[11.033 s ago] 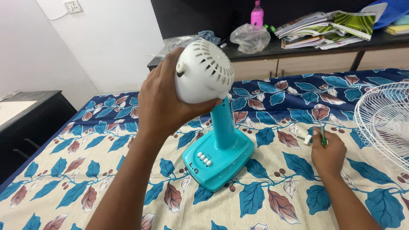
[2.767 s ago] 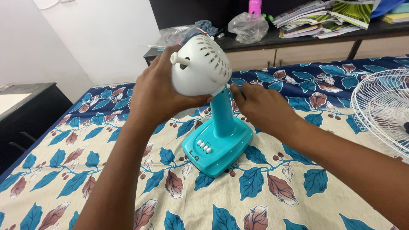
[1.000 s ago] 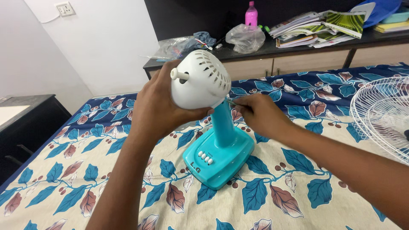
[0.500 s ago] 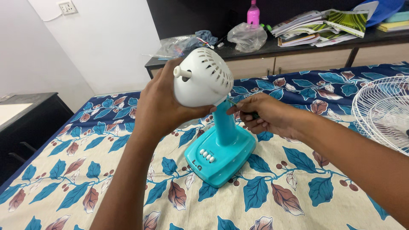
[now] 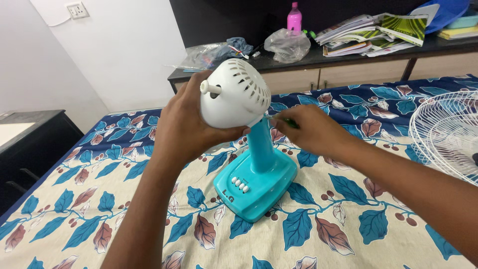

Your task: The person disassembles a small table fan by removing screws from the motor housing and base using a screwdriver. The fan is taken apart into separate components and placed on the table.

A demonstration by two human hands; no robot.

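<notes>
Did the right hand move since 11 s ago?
Yes. The right hand came from the bedsheet right of the fan base up and left to the fan's neck, under the white motor housing, holding a green-handled screwdriver.

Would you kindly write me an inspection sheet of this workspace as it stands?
Surface: bed sheet with blue leaf print.
Job's things: white motor housing on a turquoise fan stand; green-handled screwdriver pointed at the housing's side.
Clutter: white wire fan guard lying at the right.
Grips: left hand clasps the housing; right hand holds the screwdriver.
Cables: one white lead at the wall socket.
Surroundings: dark counter with pink bottle, plastic bags, stacked magazines.
</notes>
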